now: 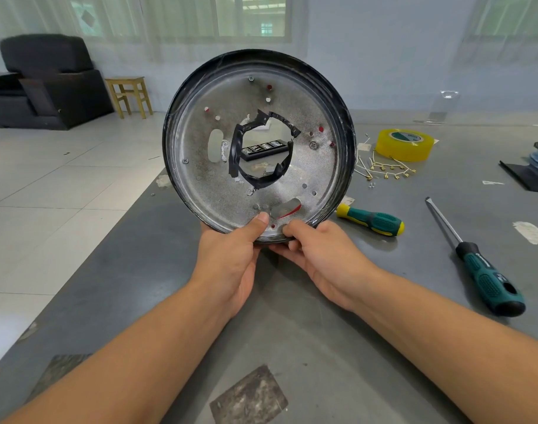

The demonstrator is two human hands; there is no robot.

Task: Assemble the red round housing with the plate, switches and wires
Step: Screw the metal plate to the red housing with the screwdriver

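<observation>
Both hands (231, 258) under upright housing (329, 166)

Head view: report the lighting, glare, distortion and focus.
Head view: soft daylight from the windows behind, with faint shadows under the hands; dull sheen on the metal plate and grey table, nothing blown out; wide-angle bending of the table edge and forearms; the plate, left hand and right hand are sharp, the sofa slightly soft.

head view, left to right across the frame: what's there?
Black armchair → wooden stool → round housing, held upright by left hand and right hand → short green-yellow screwdriver → yellow tape roll → long screwdriver.
</observation>
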